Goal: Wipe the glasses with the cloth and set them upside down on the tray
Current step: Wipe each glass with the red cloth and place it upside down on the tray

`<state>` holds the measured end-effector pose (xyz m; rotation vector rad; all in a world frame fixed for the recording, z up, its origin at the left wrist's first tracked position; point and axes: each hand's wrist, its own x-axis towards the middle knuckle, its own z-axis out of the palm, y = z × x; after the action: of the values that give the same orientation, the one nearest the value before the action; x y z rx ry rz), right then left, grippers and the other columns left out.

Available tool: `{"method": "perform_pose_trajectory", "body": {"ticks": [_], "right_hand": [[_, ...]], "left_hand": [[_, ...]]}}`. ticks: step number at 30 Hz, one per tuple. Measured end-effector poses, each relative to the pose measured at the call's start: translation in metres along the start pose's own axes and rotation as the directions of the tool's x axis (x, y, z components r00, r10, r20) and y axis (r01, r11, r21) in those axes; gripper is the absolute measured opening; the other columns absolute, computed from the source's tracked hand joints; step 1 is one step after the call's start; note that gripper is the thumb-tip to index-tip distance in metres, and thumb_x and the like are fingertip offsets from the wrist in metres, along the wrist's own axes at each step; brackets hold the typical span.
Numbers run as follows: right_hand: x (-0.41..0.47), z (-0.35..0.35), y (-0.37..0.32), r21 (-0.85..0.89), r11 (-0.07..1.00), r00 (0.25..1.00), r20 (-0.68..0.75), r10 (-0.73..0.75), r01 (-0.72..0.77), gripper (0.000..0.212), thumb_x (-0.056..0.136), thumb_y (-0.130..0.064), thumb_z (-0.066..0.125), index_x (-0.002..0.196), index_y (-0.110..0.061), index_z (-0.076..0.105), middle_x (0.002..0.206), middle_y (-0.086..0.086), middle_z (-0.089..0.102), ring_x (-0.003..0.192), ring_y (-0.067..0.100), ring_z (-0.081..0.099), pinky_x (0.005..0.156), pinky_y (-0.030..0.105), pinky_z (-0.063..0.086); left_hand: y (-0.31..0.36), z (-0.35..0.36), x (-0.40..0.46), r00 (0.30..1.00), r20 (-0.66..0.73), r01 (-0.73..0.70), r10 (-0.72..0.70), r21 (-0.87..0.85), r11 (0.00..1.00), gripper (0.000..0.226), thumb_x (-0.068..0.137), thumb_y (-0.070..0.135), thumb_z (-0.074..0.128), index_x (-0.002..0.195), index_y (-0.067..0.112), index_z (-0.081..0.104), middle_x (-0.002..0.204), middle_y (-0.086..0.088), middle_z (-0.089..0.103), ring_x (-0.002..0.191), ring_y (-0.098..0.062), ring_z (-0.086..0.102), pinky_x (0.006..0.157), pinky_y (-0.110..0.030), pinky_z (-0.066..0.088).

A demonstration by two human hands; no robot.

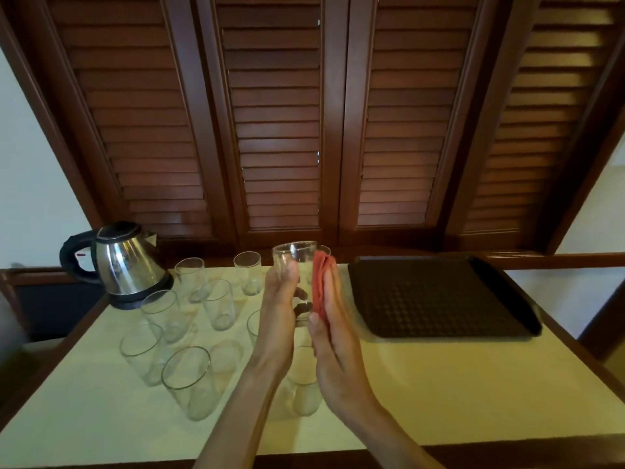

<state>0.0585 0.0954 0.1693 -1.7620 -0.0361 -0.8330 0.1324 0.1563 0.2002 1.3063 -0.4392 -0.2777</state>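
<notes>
My left hand [279, 309] grips a clear drinking glass [294, 258], held upright above the table with its mouth up. My right hand [333, 336] presses a folded red cloth [321, 282] flat against the right side of that glass, fingers straight. Several more clear glasses [186, 380] stand upright on the cream tabletop to the left and under my arms. A dark textured tray [436, 296] lies to the right with nothing on it.
A steel electric kettle [125, 262] with a black handle stands at the back left. The cream table [439, 394] has a dark wooden rim. Brown louvred shutters [277, 130] rise behind it.
</notes>
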Motion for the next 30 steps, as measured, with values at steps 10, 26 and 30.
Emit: {"method": "perform_pose_trajectory", "body": {"ticks": [10, 26, 30], "right_hand": [[0.002, -0.003, 0.001, 0.067, 0.997, 0.999, -0.01, 0.039, -0.038, 0.06, 0.107, -0.029, 0.035, 0.161, -0.031, 0.008, 0.167, -0.02, 0.017, 0.154, 0.007, 0.017, 0.126, 0.046, 0.02], [0.031, -0.013, -0.007, 0.159, 0.979, 0.992, 0.006, 0.128, -0.127, 0.054, 0.109, -0.031, 0.037, 0.156, -0.044, 0.014, 0.159, -0.032, 0.026, 0.148, -0.007, 0.022, 0.124, 0.027, 0.025], [0.001, -0.004, -0.004, 0.133, 0.987, 0.996, 0.034, 0.083, -0.087, 0.056, 0.108, -0.02, 0.041, 0.156, -0.037, 0.018, 0.158, -0.027, 0.033, 0.149, -0.002, 0.025, 0.121, 0.022, 0.025]], "left_hand": [[0.01, 0.003, 0.008, 0.998, -0.009, -0.057, 0.057, -0.063, 0.996, 0.053, 0.097, 0.07, 0.043, 0.128, 0.031, 0.062, 0.107, 0.012, 0.073, 0.095, -0.002, 0.072, 0.083, -0.031, 0.062], [-0.002, 0.01, -0.005, 0.999, 0.033, -0.005, 0.002, 0.091, 0.996, 0.061, 0.093, 0.076, 0.048, 0.135, 0.035, 0.064, 0.127, 0.006, 0.073, 0.12, -0.011, 0.068, 0.106, -0.048, 0.053], [0.01, 0.003, 0.011, 0.996, -0.067, -0.07, 0.063, -0.106, 0.992, 0.051, 0.1, 0.059, 0.057, 0.129, 0.019, 0.069, 0.121, -0.012, 0.075, 0.12, -0.032, 0.069, 0.109, -0.061, 0.049]]}}
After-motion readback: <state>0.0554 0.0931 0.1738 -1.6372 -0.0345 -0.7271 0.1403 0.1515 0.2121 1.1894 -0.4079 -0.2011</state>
